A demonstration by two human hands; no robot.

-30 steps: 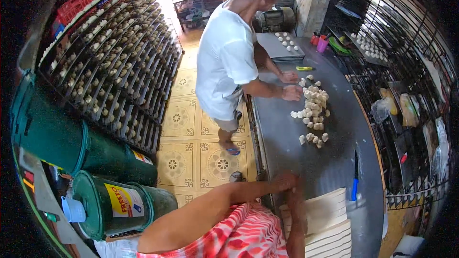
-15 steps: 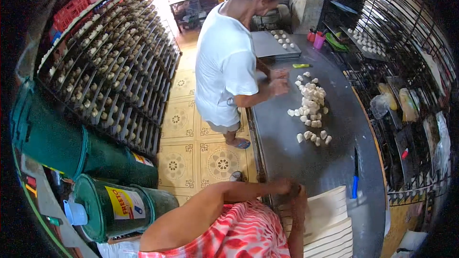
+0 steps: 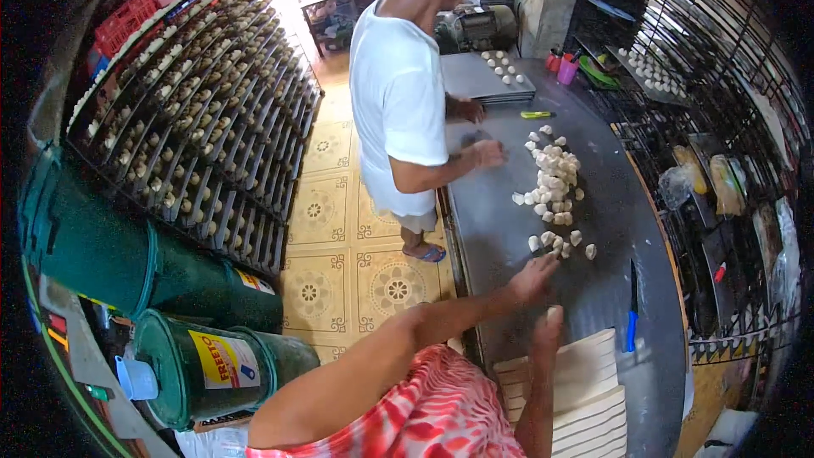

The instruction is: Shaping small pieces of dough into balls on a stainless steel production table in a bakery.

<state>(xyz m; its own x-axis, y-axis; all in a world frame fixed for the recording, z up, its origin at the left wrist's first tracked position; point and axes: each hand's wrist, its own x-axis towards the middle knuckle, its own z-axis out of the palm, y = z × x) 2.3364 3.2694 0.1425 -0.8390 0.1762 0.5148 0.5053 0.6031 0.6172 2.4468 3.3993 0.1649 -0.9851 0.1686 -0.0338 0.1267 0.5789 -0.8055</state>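
My left hand (image 3: 534,280) reaches over the dark table, fingers stretched to the near edge of a heap of dough pieces (image 3: 555,178). Its fingertips meet a small cluster of dough pieces (image 3: 557,244) there; whether they press on one is hard to see. Closer to me, my right hand (image 3: 546,337) is raised above a striped cream cloth (image 3: 577,373), somewhat smeared by motion. A pale dough piece (image 3: 554,315) shows at its fingertips. The cloth lies folded at the table's near end.
A blue-handled knife (image 3: 632,322) lies right of the cloth. Across the table's left side stands a co-worker in a white shirt (image 3: 398,93), hands near the heap. Trays (image 3: 483,76) are stacked at the far end. Racks (image 3: 195,119) of dough line the left, above green bins (image 3: 195,373).
My hands were together over the cloth; now they are apart, the left stretched forward to the dough pieces, the right raised slightly. The co-worker's hands have parted and drawn left.
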